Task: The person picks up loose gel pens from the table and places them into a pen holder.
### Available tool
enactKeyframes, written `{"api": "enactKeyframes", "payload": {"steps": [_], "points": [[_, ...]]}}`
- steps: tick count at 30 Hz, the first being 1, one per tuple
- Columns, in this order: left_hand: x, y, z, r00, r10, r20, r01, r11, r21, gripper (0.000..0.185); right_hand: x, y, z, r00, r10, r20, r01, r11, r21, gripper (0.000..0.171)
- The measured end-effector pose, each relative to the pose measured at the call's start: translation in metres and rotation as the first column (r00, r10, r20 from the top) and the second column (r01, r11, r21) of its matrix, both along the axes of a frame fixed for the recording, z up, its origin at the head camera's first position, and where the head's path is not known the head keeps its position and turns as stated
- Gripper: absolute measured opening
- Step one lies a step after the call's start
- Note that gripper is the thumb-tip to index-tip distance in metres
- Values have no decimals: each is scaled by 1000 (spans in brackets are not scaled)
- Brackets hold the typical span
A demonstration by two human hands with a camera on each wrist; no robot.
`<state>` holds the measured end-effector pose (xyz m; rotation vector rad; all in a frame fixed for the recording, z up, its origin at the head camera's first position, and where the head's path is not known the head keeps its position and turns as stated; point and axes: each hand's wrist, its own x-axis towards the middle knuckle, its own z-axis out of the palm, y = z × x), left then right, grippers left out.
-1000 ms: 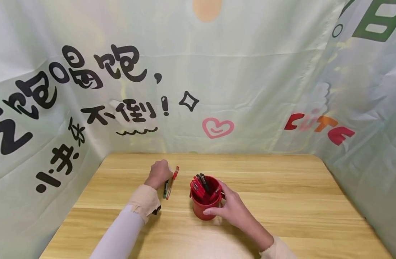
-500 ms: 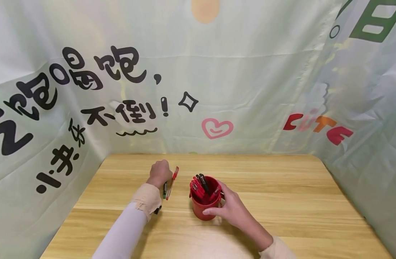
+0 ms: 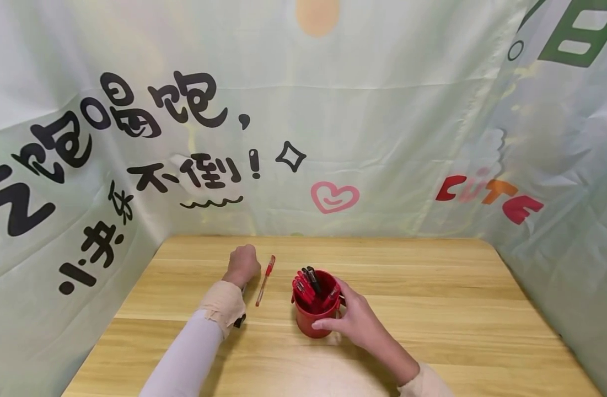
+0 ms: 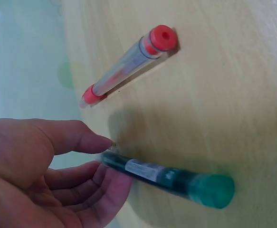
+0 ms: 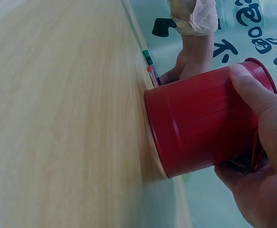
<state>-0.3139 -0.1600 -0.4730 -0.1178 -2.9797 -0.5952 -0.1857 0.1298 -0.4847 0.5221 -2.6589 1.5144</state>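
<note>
In the left wrist view, my left hand (image 4: pixel 62 175) pinches one end of a dark pen (image 4: pixel 169 179) with a green end cap, between thumb and fingers. From the head view, that same hand (image 3: pixel 242 266) hides most of the pen. Beside it a clear pen with a red cap (image 3: pixel 266 280) lies on the table, untouched. My right hand (image 3: pixel 355 317) holds the side of a red metal bucket (image 3: pixel 310 326), its thumb across the front. Inside the bucket several red pens (image 3: pixel 303 288) and black pens (image 3: pixel 311 277) stand leaning to the left.
The wooden table (image 3: pixel 412 286) is bounded by a printed cloth backdrop (image 3: pixel 392 132) at the back and both sides. The bucket stands right of the loose red pen.
The green-ended pen has left its place beside the red one, drawn slightly left by my left hand. My right hand and the bucket stay put.
</note>
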Motion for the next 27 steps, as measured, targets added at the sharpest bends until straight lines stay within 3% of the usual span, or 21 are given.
{"api": "enactKeyframes", "payload": {"steps": [16, 22, 27], "points": [[2, -2, 1, 998, 25, 49, -29, 996, 80, 49, -1, 1, -1, 1000, 9, -4, -9, 1000, -19, 102], [3, 0, 4, 1000, 3, 12, -4, 997, 79, 50, -1, 1, 0, 999, 9, 33, -8, 1000, -30, 103], [5, -3, 16, 1000, -10, -26, 13, 994, 110, 51, -1, 0, 0, 999, 8, 36, -7, 999, -33, 101]]}}
